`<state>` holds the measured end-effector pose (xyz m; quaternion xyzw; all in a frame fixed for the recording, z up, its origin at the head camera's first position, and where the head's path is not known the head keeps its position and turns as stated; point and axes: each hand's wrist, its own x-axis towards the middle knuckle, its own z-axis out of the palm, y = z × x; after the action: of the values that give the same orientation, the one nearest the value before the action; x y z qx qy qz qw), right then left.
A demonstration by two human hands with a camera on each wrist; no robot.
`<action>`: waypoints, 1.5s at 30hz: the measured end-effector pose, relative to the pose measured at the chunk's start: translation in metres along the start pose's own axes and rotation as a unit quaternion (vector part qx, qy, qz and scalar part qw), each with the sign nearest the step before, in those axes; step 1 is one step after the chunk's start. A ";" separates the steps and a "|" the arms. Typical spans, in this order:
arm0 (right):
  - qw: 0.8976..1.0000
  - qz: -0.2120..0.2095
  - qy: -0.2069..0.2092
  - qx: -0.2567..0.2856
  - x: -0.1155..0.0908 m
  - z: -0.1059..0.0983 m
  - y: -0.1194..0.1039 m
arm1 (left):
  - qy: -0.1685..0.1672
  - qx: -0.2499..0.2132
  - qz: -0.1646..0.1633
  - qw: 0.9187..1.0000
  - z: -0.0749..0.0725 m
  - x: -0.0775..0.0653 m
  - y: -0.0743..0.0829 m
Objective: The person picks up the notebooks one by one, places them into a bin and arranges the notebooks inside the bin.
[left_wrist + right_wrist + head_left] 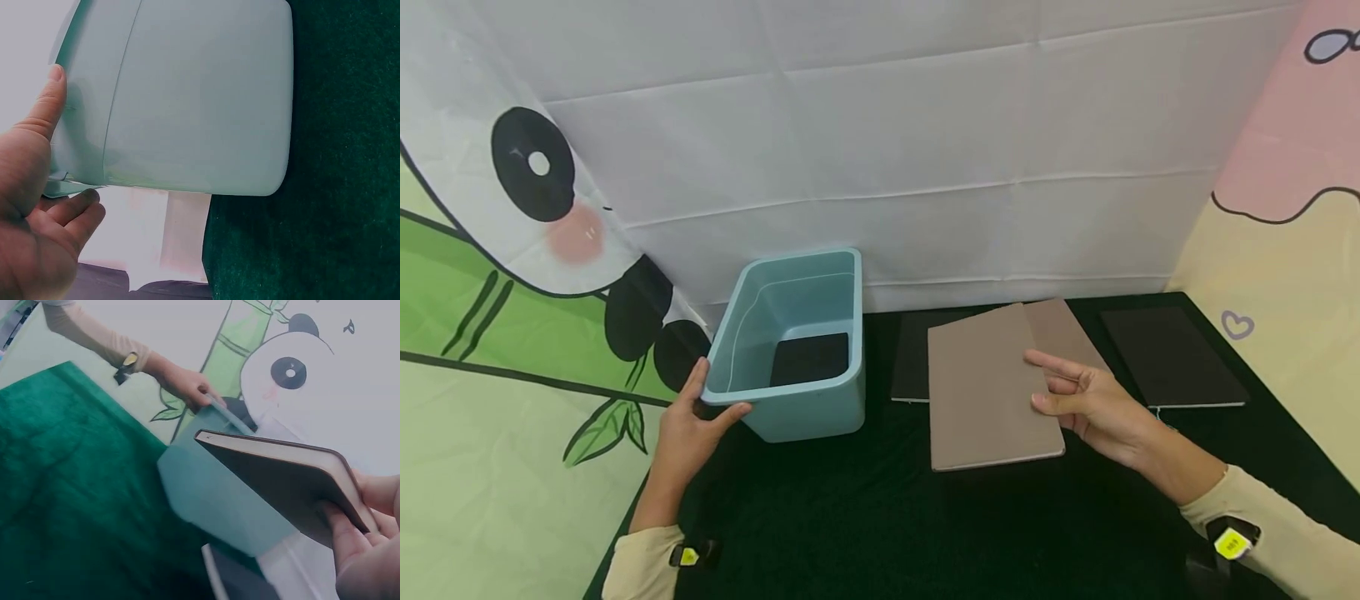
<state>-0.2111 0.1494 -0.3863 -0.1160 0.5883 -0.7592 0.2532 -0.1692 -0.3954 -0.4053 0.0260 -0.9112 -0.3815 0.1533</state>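
A light-blue plastic bin (808, 421) stands at the back left of the dark green cloth. My left hand (688, 437) holds its near left corner, the thumb (47, 106) along the outside of the rim and other fingers around the corner. Inside the bin lies a black notebook (811, 360). My right hand (1105, 412) pinches a taupe hardcover notebook (981, 392) by its right edge, thumb on one cover. This notebook is raised above the table, its pale page edges (275, 449) showing in the right wrist view. It partly covers two notebooks behind it.
Behind the held notebook lie a black notebook (910, 358) and another taupe one (1063, 325). A further black notebook (1176, 354) rests at the right. White fabric (925, 150) hangs along the back, with printed cloths at both sides.
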 end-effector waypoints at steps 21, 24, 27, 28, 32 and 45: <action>0.997 0.006 -0.034 0.069 0.132 0.076 -0.068 | 0.006 0.004 -0.005 1.000 0.000 -0.002 0.001; 0.997 0.007 -0.025 0.078 0.154 0.091 -0.069 | 0.007 0.001 -0.003 1.000 0.000 -0.001 0.001; 0.996 0.007 -0.016 0.084 0.175 0.107 -0.069 | 0.010 -0.003 -0.002 1.000 0.001 -0.001 0.000; 0.996 0.008 -0.013 0.084 0.182 0.113 -0.068 | 0.010 -0.004 -0.003 1.000 0.001 -0.001 0.000; 0.997 0.010 0.001 0.074 0.204 0.135 -0.065 | 0.013 -0.004 -0.003 1.000 0.002 0.000 0.000; 0.998 0.033 0.026 0.037 0.236 0.186 -0.041 | 0.017 -0.009 -0.001 1.000 0.003 -0.003 -0.004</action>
<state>-0.3324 -0.1219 -0.3238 -0.0677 0.5696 -0.7745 0.2667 -0.1676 -0.3955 -0.4107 0.0319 -0.9049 -0.3893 0.1692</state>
